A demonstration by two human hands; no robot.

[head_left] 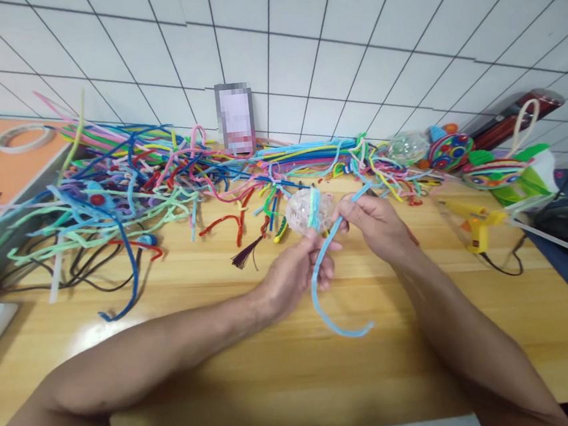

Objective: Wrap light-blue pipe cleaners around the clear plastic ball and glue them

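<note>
My left hand (300, 272) is closed on a clear, egg-shaped plastic ball (297, 213) with an openwork pattern, holding it above the table. Blue, green and yellow pipe cleaner bands (314, 210) wrap around the ball's middle. My right hand (372, 221), just right of the ball, pinches a light blue pipe cleaner (316, 290) between thumb and fingers. One end of this pipe cleaner curls down below the hands, and a short end sticks out above the right fingers. My left fingertips are partly hidden behind the pipe cleaner.
Tangled pipe cleaners (133, 167) spread along the table's back and left. A phone (236, 118) stands against the tiled wall. On the right are a yellow glue gun (480, 221), decorated balls (451, 151) and another clear ball (408, 147). A dark tassel (246, 253) lies behind my left hand.
</note>
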